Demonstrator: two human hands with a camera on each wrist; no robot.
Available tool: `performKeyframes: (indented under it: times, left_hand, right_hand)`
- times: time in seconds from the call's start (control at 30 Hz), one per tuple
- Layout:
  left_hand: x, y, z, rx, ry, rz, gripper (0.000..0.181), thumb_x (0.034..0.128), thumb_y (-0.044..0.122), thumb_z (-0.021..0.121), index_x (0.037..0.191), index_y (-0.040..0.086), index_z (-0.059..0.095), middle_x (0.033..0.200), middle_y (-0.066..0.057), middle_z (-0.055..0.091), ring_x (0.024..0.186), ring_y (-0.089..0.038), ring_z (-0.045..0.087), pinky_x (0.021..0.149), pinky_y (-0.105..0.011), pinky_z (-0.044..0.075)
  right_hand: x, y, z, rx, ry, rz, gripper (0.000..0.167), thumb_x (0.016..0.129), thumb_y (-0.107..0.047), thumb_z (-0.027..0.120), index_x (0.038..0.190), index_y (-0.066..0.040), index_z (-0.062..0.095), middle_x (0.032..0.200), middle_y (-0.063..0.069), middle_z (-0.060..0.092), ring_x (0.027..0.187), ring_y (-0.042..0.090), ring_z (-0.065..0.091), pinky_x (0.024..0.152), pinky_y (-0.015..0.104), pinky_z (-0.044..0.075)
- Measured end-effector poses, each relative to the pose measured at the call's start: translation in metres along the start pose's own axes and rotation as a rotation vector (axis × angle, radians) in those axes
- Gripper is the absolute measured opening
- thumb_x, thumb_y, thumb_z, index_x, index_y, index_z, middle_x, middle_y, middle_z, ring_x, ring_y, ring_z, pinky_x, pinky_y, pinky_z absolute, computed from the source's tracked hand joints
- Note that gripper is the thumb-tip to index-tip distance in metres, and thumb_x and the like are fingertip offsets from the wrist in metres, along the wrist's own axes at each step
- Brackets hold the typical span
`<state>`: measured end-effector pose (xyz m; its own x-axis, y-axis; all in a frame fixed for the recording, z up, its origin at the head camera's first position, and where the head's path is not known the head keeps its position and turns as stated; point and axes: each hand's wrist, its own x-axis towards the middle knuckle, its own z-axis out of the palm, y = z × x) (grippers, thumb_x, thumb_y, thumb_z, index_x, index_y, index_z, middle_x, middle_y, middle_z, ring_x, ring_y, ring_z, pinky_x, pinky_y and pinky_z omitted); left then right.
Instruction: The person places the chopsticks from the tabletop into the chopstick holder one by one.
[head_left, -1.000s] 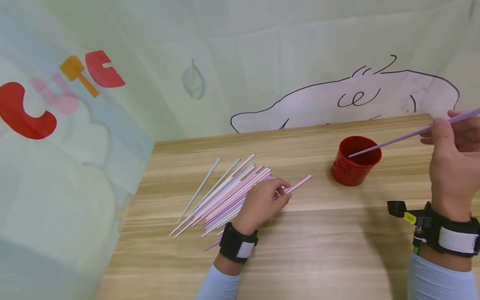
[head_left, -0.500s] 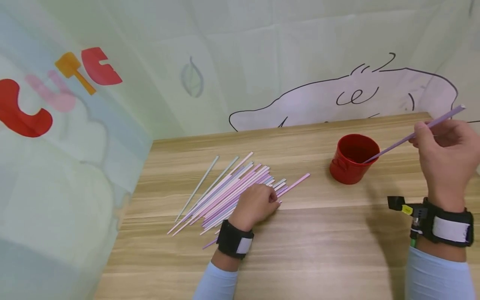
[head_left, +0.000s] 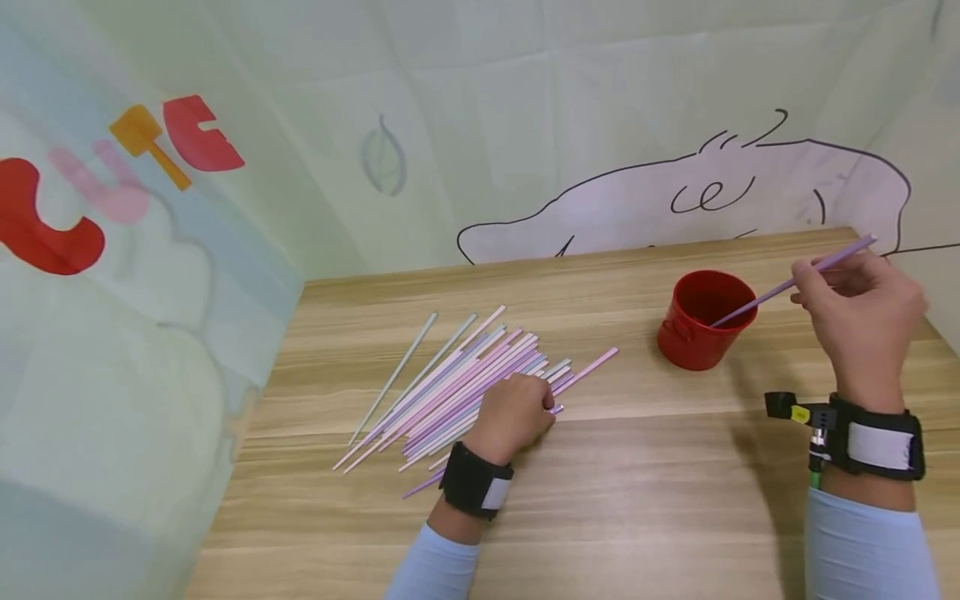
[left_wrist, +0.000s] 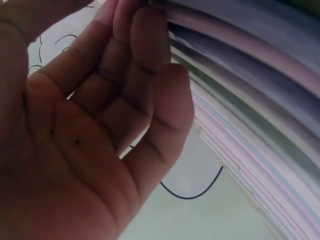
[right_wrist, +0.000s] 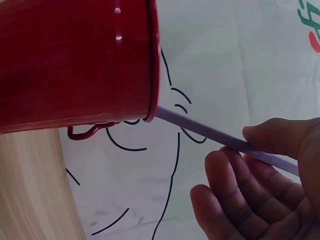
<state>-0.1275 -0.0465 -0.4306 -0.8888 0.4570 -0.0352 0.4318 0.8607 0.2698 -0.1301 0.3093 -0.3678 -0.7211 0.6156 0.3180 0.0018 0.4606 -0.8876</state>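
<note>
In the head view, my right hand (head_left: 862,312) pinches a purple chopstick (head_left: 772,293) between thumb and fingers. Its thin end dips inside the mouth of a small red bucket (head_left: 693,337). The right wrist view shows this chopstick (right_wrist: 215,132) slanting past the rim of the bucket (right_wrist: 75,60). My left hand (head_left: 513,417) lies at the right side of a heap of pastel chopsticks (head_left: 461,383), its fingers curled. A purple chopstick end (head_left: 557,409) pokes out from its fingertips; the grip itself is hidden. In the left wrist view, stacked chopsticks (left_wrist: 250,120) run beside the curled fingers (left_wrist: 172,100).
Two pale green chopsticks (head_left: 393,379) lie at the heap's left edge. A pink one (head_left: 596,367) reaches out to the right, toward the bucket. The wooden table (head_left: 637,500) meets a printed cloth backdrop (head_left: 450,100) at its back and left.
My right hand has come left and lower, and the chopstick in it now leans near the bucket's right rim. My left hand has shifted slightly down and left, fingers drawn in.
</note>
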Motion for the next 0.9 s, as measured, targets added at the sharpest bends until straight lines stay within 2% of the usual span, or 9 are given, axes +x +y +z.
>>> performKeyframes:
  times: [0.17, 0.3, 0.53, 0.73, 0.9]
  left_hand:
    - [0.0, 0.001, 0.001, 0.0, -0.008, 0.009, 0.011, 0.0878, 0.023, 0.077, 0.079, 0.017, 0.075, 0.077, 0.007, 0.066, 0.066, -0.008, 0.057, 0.053, -0.027, 0.046]
    - [0.0, 0.002, -0.002, -0.051, -0.022, 0.015, 0.013, 0.0903, 0.025, 0.074, 0.082, 0.015, 0.073, 0.072, 0.008, 0.06, 0.063, -0.008, 0.054, 0.052, -0.025, 0.044]
    - [-0.003, 0.004, -0.01, -0.127, -0.02, 0.042, 0.01, 0.0904, 0.021, 0.07, 0.097, 0.014, 0.073, 0.07, 0.01, 0.055, 0.061, -0.007, 0.051, 0.053, -0.024, 0.042]
    - [-0.006, 0.007, -0.02, -0.169, 0.043, 0.108, 0.009, 0.0914, 0.019, 0.072, 0.098, 0.013, 0.072, 0.072, 0.008, 0.058, 0.06, -0.005, 0.05, 0.053, -0.021, 0.041]
    - [-0.007, 0.011, -0.03, -0.199, 0.091, 0.161, 0.007, 0.0921, 0.018, 0.072, 0.097, 0.013, 0.071, 0.075, 0.008, 0.062, 0.065, -0.005, 0.054, 0.057, -0.02, 0.043]
  right_hand:
    - [0.0, 0.003, 0.003, -0.065, -0.037, -0.013, 0.024, 0.091, -0.024, 0.075, 0.104, -0.004, 0.072, 0.079, -0.025, 0.06, 0.062, -0.01, 0.058, 0.057, 0.009, 0.043]
    - [0.0, 0.006, 0.004, -0.126, -0.07, -0.036, 0.034, 0.092, -0.028, 0.073, 0.11, 0.0, 0.072, 0.075, -0.03, 0.055, 0.061, -0.013, 0.056, 0.055, 0.009, 0.041]
    - [0.003, 0.012, 0.006, -0.179, -0.109, -0.04, 0.04, 0.092, -0.034, 0.071, 0.111, 0.002, 0.073, 0.069, -0.037, 0.05, 0.057, -0.016, 0.053, 0.054, 0.01, 0.04]
    - [0.004, 0.012, 0.002, -0.238, -0.192, 0.016, 0.052, 0.094, -0.042, 0.068, 0.116, 0.005, 0.072, 0.066, -0.039, 0.046, 0.056, -0.016, 0.052, 0.053, 0.014, 0.041]
    - [0.003, 0.006, -0.004, -0.209, -0.152, 0.092, 0.054, 0.091, -0.047, 0.069, 0.114, 0.002, 0.073, 0.065, -0.039, 0.049, 0.056, -0.015, 0.053, 0.052, 0.015, 0.04]
